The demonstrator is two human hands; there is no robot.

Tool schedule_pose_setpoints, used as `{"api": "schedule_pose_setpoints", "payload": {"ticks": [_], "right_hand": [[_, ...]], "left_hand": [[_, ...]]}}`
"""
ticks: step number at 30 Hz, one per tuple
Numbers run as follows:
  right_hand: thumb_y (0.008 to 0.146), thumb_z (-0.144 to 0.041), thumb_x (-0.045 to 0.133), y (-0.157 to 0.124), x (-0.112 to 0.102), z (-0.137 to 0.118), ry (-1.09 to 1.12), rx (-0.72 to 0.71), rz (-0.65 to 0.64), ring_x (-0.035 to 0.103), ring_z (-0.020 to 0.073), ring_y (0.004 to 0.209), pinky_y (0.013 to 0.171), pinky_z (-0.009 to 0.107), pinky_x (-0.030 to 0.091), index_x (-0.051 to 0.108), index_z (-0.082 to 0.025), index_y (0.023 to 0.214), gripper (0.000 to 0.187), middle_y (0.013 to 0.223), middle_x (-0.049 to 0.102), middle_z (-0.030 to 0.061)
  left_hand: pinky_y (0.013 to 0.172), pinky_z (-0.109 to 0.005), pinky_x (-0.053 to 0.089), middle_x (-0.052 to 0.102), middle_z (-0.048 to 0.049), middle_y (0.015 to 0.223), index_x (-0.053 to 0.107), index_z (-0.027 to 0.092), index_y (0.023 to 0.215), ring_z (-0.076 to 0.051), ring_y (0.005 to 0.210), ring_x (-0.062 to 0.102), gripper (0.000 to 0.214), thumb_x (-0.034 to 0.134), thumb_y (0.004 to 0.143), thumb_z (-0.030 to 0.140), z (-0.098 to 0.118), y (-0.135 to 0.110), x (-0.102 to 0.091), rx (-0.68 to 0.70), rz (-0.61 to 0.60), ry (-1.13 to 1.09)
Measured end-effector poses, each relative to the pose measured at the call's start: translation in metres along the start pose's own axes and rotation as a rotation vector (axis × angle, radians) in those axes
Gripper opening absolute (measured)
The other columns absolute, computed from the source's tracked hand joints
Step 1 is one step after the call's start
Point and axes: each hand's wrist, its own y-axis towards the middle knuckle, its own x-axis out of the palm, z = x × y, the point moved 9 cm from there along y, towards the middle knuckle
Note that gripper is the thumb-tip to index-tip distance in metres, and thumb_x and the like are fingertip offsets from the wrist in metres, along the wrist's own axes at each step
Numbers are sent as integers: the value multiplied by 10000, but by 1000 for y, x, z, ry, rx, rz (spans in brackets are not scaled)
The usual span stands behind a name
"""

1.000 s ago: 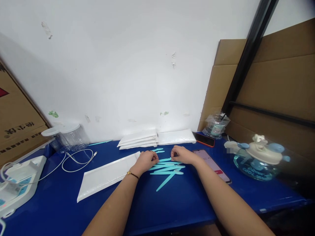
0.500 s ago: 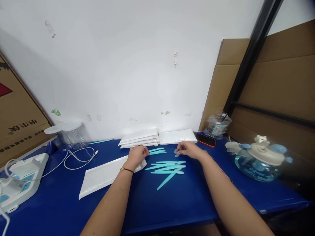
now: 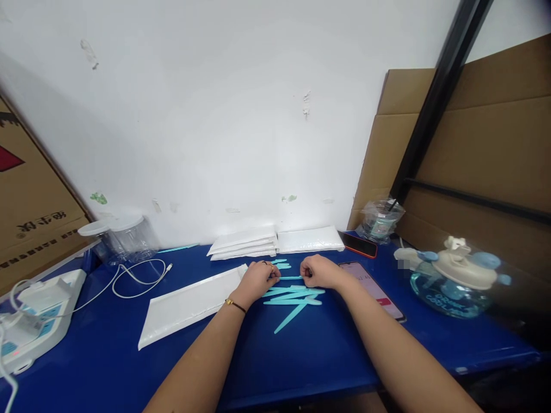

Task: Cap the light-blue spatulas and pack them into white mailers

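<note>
Between my two hands a slim teal eyebrow razor [image 3: 291, 278] lies level, just above the pile. My left hand [image 3: 258, 279] is closed in a pinch on its left end. At the other end, the fingers of my right hand [image 3: 319, 272] are closed around it and hide its tip. Right below the hands, several teal razors with pale tips [image 3: 293, 297] are spread on the blue table [image 3: 301, 361]. A few shorter-looking teal pieces [image 3: 282, 264] lie behind the held one. Beside my left wrist is a flat white padded envelope [image 3: 189, 304].
White envelopes [image 3: 243, 242] are stacked against the wall, with another white packet [image 3: 310, 238] alongside. A phone [image 3: 372, 289] lies by my right forearm, a second phone [image 3: 359, 245] behind it. A water jug [image 3: 456, 281] stands right; a power strip [image 3: 43, 321] and white cable [image 3: 138, 281] lie left.
My left hand has moved right, off the envelope, and now pinches a razor. My right hand, earlier holding a small translucent piece, has come down and left to the razor's other end.
</note>
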Motion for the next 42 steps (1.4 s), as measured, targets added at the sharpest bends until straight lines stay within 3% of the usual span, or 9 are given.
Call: {"api": "schedule_pose_setpoints", "payload": {"ticks": [5, 11, 14, 17, 23, 28, 33, 36, 42], "right_hand": [[610, -107, 546, 3, -7, -4, -14, -49, 56, 545, 130, 568, 536, 220, 359, 639, -185, 643, 126, 662, 647, 14], [691, -169, 573, 1, -25, 21, -3, 82, 131, 568, 159, 643, 600, 245, 392, 668, -173, 684, 96, 723, 661, 47], [726, -230, 593, -4, -28, 16, 46, 80, 149, 569, 167, 704, 638, 254, 404, 678, -181, 747, 101, 790, 652, 51], [728, -312, 622, -6, -16, -4, 119, -5, 54, 552, 148, 689, 612, 241, 405, 673, -192, 766, 136, 815, 620, 35], [692, -350, 665, -4, 12, -22, 175, -49, -112, 521, 117, 653, 556, 217, 394, 642, -181, 747, 179, 827, 577, 22], [709, -359, 652, -1, 2, -9, 245, -4, -17, 524, 117, 623, 534, 210, 384, 622, -167, 731, 195, 736, 594, 9], [708, -292, 647, -1, -12, 29, 244, 167, 99, 582, 147, 655, 575, 228, 413, 628, -161, 700, 133, 709, 660, 35], [683, -275, 664, -5, -18, 39, 224, 212, 126, 598, 156, 685, 603, 233, 425, 652, -160, 735, 128, 746, 681, 46], [645, -299, 686, -16, 3, 9, 245, 87, -219, 574, 138, 618, 545, 220, 403, 676, -168, 742, 164, 692, 646, 10]], "left_hand": [[808, -290, 381, 673, -16, 906, 665, 232, 833, -180, 888, 579, 151, 515, 827, 255, -6, 4, -9, -3, 55, 40], [785, -287, 380, 672, -18, 880, 667, 232, 836, -185, 882, 582, 162, 506, 818, 235, -44, -4, -28, -175, 111, 92], [778, -278, 383, 666, -12, 900, 664, 252, 908, -186, 898, 576, 170, 550, 786, 280, -52, -8, -34, -213, 135, 66], [723, -256, 394, 653, -11, 892, 659, 244, 918, -168, 838, 574, 209, 568, 767, 358, -41, -10, -33, -164, 137, -27], [579, -205, 370, 639, -2, 770, 673, 193, 822, -121, 676, 547, 309, 580, 733, 474, -5, -12, -6, -8, -113, -232], [563, -213, 335, 645, -3, 722, 673, 191, 759, -117, 631, 534, 207, 556, 774, 361, -6, -6, -8, 8, -78, -151], [657, -255, 350, 674, -26, 786, 677, 202, 767, -158, 734, 570, 183, 537, 794, 318, -33, -2, -25, -102, 77, 39], [677, -264, 354, 667, -24, 796, 676, 213, 785, -170, 776, 570, 181, 545, 785, 339, -45, -3, -23, -144, 96, 31], [572, -221, 361, 586, -2, 762, 619, 189, 870, -135, 675, 526, 259, 601, 709, 392, -58, -11, -4, -213, -37, -258]]}}
